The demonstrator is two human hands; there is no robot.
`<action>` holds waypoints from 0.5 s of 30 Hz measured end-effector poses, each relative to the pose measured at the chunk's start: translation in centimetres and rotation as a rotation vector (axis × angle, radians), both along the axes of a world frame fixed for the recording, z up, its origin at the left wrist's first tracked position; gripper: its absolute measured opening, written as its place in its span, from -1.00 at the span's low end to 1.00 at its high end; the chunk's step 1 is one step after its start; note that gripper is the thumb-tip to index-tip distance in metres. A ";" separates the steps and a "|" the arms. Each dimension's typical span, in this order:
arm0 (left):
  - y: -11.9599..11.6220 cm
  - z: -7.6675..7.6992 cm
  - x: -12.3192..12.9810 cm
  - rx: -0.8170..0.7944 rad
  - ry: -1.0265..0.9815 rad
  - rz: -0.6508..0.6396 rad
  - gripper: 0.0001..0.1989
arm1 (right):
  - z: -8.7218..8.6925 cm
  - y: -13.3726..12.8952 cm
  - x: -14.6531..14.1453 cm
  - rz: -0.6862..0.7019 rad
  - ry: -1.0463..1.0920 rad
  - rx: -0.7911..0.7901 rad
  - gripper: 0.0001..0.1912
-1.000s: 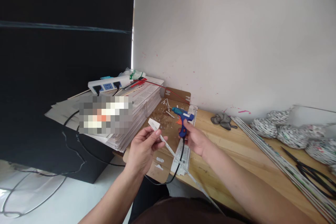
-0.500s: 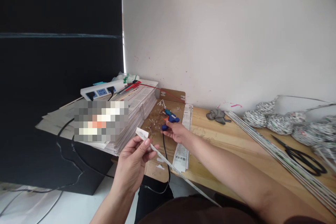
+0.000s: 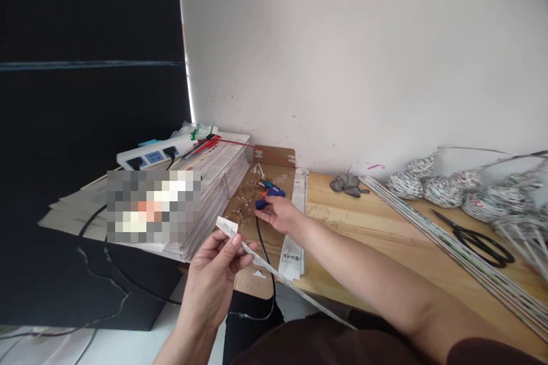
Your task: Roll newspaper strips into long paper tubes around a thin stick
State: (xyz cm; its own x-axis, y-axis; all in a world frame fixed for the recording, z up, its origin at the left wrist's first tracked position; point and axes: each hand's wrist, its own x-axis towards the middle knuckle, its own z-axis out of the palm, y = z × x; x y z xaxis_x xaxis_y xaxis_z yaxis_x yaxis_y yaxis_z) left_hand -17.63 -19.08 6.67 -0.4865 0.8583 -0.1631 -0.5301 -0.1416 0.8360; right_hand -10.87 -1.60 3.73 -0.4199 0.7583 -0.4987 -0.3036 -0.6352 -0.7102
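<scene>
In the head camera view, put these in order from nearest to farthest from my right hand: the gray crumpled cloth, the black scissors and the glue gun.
From your right hand:
1. Blue glue gun, right at the fingers.
2. Gray crumpled cloth, to the right, near the wall.
3. Black scissors, much farther right.

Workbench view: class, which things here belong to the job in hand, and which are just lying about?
Seem part of the job:
- paper rod, held in the left hand
- glue gun, at the right hand
- cardboard beneath the glue gun

Seem to be lying about, untouched:
- scissors
- grey bundle
</scene>
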 end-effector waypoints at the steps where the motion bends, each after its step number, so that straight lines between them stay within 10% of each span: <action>1: 0.0 0.0 0.0 0.000 0.001 0.001 -0.73 | 0.3 -0.1 0.4 0.016 -0.005 -0.001 -0.91; 6: 0.1 0.0 0.0 -0.001 0.012 -0.003 -0.77 | 1.4 -2.0 3.0 0.117 -0.074 0.022 -0.93; 15: 0.3 0.1 0.5 0.015 0.032 -0.004 -0.77 | 1.7 -7.3 8.1 0.744 -0.251 0.194 -0.69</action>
State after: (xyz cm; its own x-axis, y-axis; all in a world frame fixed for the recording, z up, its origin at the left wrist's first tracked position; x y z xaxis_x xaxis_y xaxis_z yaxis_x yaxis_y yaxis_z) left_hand -17.14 -18.78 6.72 -0.4877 0.8625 -0.1350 -0.5040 -0.1519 0.8502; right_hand -2.82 -8.92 5.41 -0.7416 0.4068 -0.5334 0.3335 -0.4664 -0.8193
